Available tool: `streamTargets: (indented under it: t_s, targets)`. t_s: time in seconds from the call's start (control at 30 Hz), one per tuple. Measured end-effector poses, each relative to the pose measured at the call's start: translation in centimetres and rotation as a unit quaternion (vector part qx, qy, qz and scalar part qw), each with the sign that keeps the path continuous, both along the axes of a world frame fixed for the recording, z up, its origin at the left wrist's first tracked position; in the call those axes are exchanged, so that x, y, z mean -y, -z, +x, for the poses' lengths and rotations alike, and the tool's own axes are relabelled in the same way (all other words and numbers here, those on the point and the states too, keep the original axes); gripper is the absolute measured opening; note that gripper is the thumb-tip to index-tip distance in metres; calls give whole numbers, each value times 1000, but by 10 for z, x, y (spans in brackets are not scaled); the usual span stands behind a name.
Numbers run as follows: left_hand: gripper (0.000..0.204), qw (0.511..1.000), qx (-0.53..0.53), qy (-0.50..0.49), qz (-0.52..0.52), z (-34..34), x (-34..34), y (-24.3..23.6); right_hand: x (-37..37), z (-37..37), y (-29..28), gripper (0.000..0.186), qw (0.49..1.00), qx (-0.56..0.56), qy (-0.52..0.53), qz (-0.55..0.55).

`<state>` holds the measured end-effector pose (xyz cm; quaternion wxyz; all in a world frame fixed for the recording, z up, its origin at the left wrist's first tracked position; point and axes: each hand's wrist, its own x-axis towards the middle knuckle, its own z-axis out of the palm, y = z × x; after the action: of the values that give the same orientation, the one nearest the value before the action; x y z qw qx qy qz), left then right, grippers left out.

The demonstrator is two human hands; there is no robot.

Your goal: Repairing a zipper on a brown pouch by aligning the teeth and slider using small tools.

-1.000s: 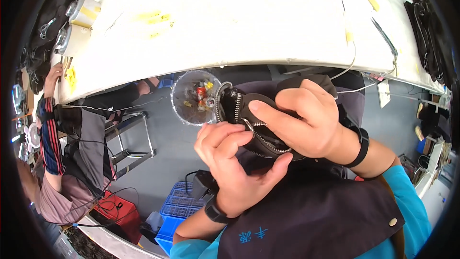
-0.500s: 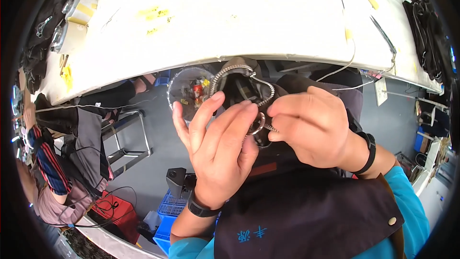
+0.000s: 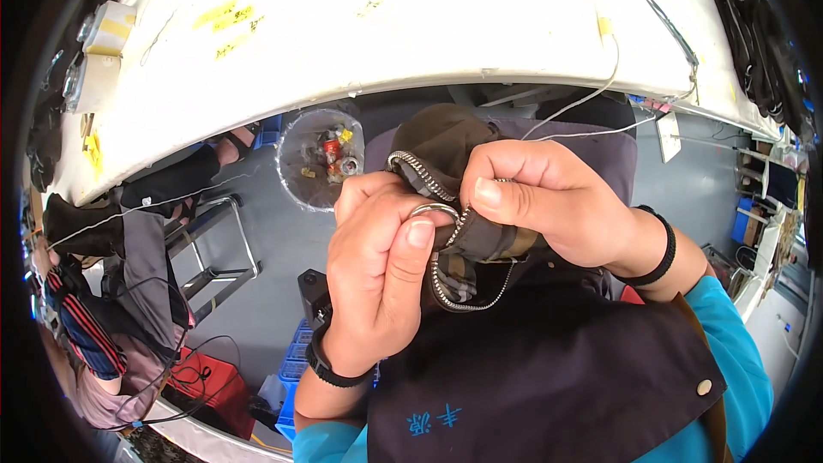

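A dark brown fabric pouch (image 3: 441, 133) hangs between my hands, over my lap. Metal zipper teeth (image 3: 417, 173) edge its mouth, and checked lining (image 3: 506, 244) shows lower down. My left hand (image 3: 377, 261) is closed on the pouch's left side, thumb up. A silvery metal ring (image 3: 437, 208) sits at the left fingertips, against the zipper; whether it is a zipper pull I cannot tell. My right hand (image 3: 557, 210) pinches the pouch's zipped edge between thumb and bent fingers. Parts of the pouch are hidden behind both hands.
A white table (image 3: 343, 26) curves across ahead, with tweezers (image 3: 671, 30) at its right. Below its edge stands a clear-lined bin (image 3: 291, 154) of scraps. A metal stool frame (image 3: 223, 266) and a seated person (image 3: 129, 351) are at left, near a red box (image 3: 210, 386).
The pouch's open mouth has turned and folded, so the checked lining now shows below. My left fingers have curled in around it, and the right hand has shifted its pinch.
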<state>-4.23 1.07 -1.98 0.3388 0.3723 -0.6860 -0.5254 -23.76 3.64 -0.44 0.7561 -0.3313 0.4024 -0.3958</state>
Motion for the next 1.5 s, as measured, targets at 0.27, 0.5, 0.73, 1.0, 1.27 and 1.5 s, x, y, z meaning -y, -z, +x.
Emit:
streamTargets:
  t_s: [0.27,0.5,0.73,1.0,1.27,1.5]
  targets:
    - [15,995,-27,-24,95,3,-2,0,5,-6,7,26,999,22,-33,19]
    - [29,979,115,-61,-158,16,-4,9,-3,9,1,7,878,-310,-10,-364]
    - [21,961,86,-206,-163,35,-33,37,-14,-21,45,20,637,-492,157,-573]
    - [18,954,0,-299,30,45,-37,57,-27,-29,46,18,609,-518,204,-565]
    - [41,876,240,-163,-384,21,-19,31,-29,-15,44,16,625,-472,216,-583]
    - [36,944,26,-179,-277,16,-24,50,-41,-40,59,41,581,-563,271,-521]
